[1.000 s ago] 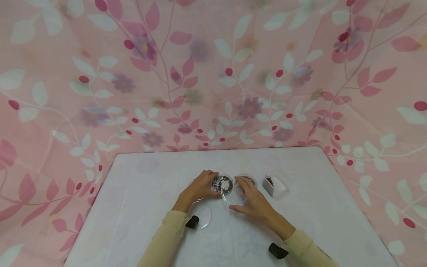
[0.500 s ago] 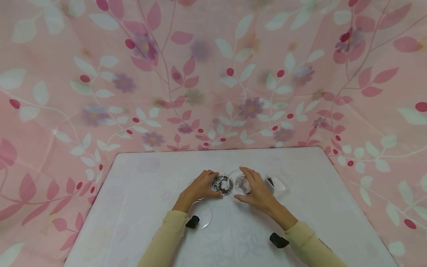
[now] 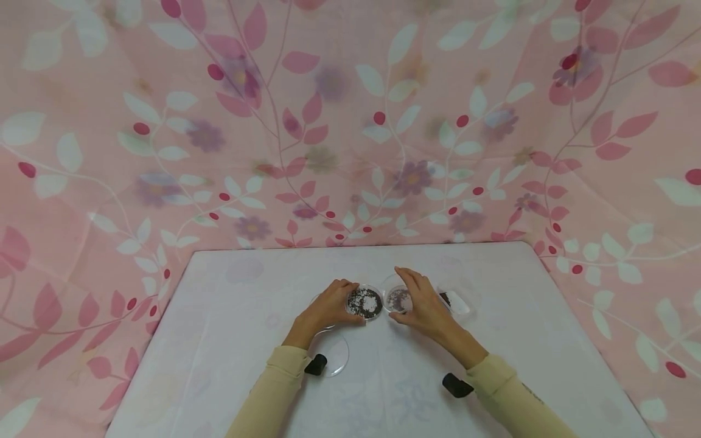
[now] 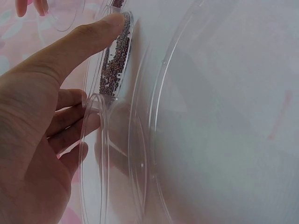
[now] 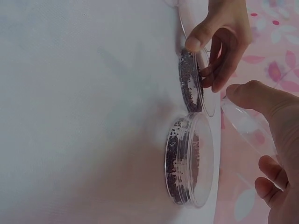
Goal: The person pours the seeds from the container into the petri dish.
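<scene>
Two round clear plastic dishes of dark granules sit mid-desk. Left hand (image 3: 328, 304) fingers clamp the left dish (image 3: 364, 303); right hand (image 3: 424, 305) fingers pinch a clear lid (image 5: 247, 126) above the right dish (image 3: 398, 299).

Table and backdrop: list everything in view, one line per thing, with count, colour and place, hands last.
Table: one, white, under everything.
Curtain: one, pink with leaf print, behind and beside the table.
Seed dishes: two, clear with dark seeds, at table centre; left dish, right dish.
Lid: one, clear, held tilted over the right dish.
Empty dish: one, clear, near the left wrist.
Box: one, clear with dark contents, right of the right hand.
Wrist cameras: two, black, one on each wrist.
Sleeves: two, pale yellow, bottom of the head view.
Left hand: grips the left dish.
Right hand: holds the lid.
</scene>
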Demonstrator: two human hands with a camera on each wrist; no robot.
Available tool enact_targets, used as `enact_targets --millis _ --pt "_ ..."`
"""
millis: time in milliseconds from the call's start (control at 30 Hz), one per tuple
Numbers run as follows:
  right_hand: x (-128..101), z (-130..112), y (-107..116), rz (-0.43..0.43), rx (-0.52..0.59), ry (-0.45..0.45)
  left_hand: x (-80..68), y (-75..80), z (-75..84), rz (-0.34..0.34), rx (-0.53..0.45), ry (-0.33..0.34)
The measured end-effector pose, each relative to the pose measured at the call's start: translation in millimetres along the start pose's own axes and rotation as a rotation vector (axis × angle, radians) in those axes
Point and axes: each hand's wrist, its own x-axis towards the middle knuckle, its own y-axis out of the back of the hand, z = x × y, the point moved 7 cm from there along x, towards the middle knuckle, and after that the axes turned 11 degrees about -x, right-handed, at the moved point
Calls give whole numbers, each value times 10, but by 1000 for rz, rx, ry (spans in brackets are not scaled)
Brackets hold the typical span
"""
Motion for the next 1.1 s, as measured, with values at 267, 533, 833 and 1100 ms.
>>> enact_targets --millis 267,533,833,1100 --pt "45 -3 -38 -23 -7 -11 -15 4 -8 9 14 -2" --pt "82 -50 -113 -61 -63 9 -25 11 10 18 6 -16" --pt "122 -127 -121 -105 -101 44 -41 27 9 23 22 -12" --pt "171 -196 -155 -137 -137 72 -65 34 -21 22 11 3"
